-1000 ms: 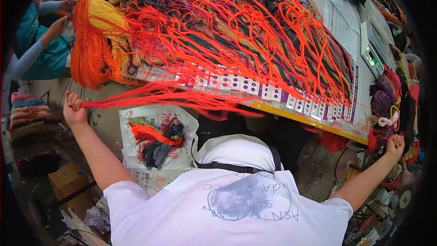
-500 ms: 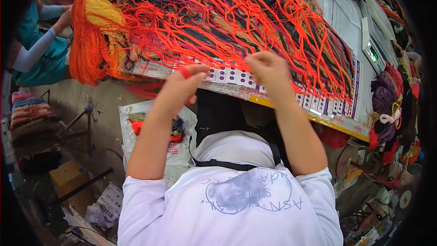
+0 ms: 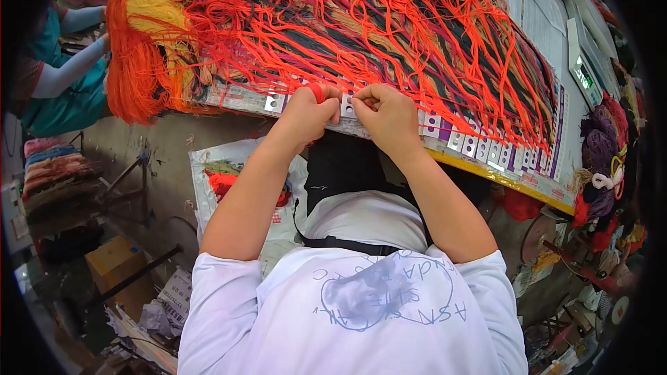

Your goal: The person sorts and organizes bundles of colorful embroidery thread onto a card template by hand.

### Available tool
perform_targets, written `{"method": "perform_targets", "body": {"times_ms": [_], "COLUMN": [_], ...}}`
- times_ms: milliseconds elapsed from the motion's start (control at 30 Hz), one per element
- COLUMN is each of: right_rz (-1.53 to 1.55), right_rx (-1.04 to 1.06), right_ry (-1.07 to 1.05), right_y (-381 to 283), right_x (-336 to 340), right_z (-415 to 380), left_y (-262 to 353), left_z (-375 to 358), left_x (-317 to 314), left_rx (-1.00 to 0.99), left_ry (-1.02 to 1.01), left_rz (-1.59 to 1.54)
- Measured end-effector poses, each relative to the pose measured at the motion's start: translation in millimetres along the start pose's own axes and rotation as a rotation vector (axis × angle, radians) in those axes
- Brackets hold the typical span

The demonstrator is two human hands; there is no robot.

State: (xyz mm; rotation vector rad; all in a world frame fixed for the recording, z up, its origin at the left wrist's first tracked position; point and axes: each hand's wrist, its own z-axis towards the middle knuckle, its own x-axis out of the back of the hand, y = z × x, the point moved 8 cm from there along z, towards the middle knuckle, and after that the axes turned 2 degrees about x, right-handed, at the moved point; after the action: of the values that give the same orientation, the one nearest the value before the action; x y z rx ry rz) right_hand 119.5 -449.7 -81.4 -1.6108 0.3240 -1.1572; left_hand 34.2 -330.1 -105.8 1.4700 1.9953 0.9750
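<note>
My left hand (image 3: 310, 118) is closed at the table's front edge, with bright red yarn (image 3: 317, 92) looped around a finger. A hand's width to its right, my right hand (image 3: 390, 119) makes a pinch; what lies between its fingertips is too small to make out. Between the two hands shows a white punched card (image 3: 349, 107), next to the right fingertips. More purple-and-white punched cards (image 3: 472, 144) line the edge, with orange-red strands (image 3: 375, 21) running from them over a thick spread of black, tan and dark red threads.
Orange skeins (image 3: 132, 62) and a yellow skein (image 3: 156, 14) hang at the table's left end. A co-worker's sleeved arm (image 3: 69, 73) is beyond them. A digital scale (image 3: 583, 73) and purple yarn (image 3: 599, 139) are at right. Below left lies a white plastic sack (image 3: 208, 163).
Both hands have come closer together at the card edge. My left hand moved right and closed; my right hand moved left and slightly down. The view has shifted a little.
</note>
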Motion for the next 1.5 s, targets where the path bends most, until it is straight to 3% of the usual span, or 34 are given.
{"method": "perform_targets", "body": {"times_ms": [33, 100, 133, 200, 367, 500, 533, 600, 700, 833, 867, 933, 1100, 1200, 1333, 1500], "right_rz": [0.004, -0.011, -0.009, 0.000, 0.076, 0.058, 0.060, -0.266, -0.474, -0.495, -0.492, -0.497, -0.058, 0.000, -0.055, -0.230], "right_rx": [-0.004, 0.072, 0.070, 0.141, 0.142, 0.143, 0.143, 0.237, 0.254, 0.367, 0.488, 0.603, 0.285, 0.236, 0.249, 0.294], "right_ry": [0.000, 0.043, 0.041, 0.042, 0.032, 0.015, 0.020, 0.020, -0.088, -0.027, 0.026, 0.083, -0.034, -0.069, -0.032, -0.034], "right_y": [0.5, -6.2, -7.3, -15.2, -11.3, -13.5, -14.3, -23.0, -25.1, -33.0, -40.9, -49.4, -39.9, -30.8, -11.9, -13.7], "right_x": [-0.3, 3.6, 4.9, 7.4, 6.0, 10.1, 12.5, 13.9, 5.7, 3.4, 6.0, 10.7, 15.7, 10.1, 4.4, -1.3], "right_z": [-1.0, -2.8, -3.9, -8.5, -13.6, -9.4, -8.7, -10.0, -7.5, -5.7, -5.9, -7.4, 1.7, 4.1, 3.4, 0.9], "left_y": [-2.9, 10.5, 11.7, 6.1, -2.4, 10.2, 17.9, 21.9, 31.1, 36.6, 41.4, 43.8, 36.8, 39.7, 41.5, 94.2], "left_z": [1.7, 1.3, 1.1, -1.4, 6.6, 2.9, -1.1, -5.2, -17.1, -16.1, -20.6, -16.6, 1.1, 5.6, 10.2, -20.0], "left_x": [-1.5, -2.3, -1.4, -5.9, -6.5, 10.7, 27.8, 63.9, 87.0, 70.9, 59.9, 49.1, -6.7, -9.8, 62.7, 197.2], "left_rx": [0.005, -0.199, -0.195, 0.012, 0.017, -0.174, -0.271, -0.351, -0.392, -0.424, -0.410, -0.400, -0.251, -0.317, -0.361, -0.366], "left_ry": [0.000, 0.096, 0.097, 0.005, 0.020, 0.117, 0.247, 0.271, 0.137, -0.165, -0.190, -0.222, -0.277, -0.231, -0.001, 0.228], "left_rz": [0.003, 0.209, 0.210, 0.016, -0.073, -0.121, -0.088, -0.303, -0.800, -0.992, -0.995, -0.855, -0.167, -0.112, -0.239, -0.373]}}
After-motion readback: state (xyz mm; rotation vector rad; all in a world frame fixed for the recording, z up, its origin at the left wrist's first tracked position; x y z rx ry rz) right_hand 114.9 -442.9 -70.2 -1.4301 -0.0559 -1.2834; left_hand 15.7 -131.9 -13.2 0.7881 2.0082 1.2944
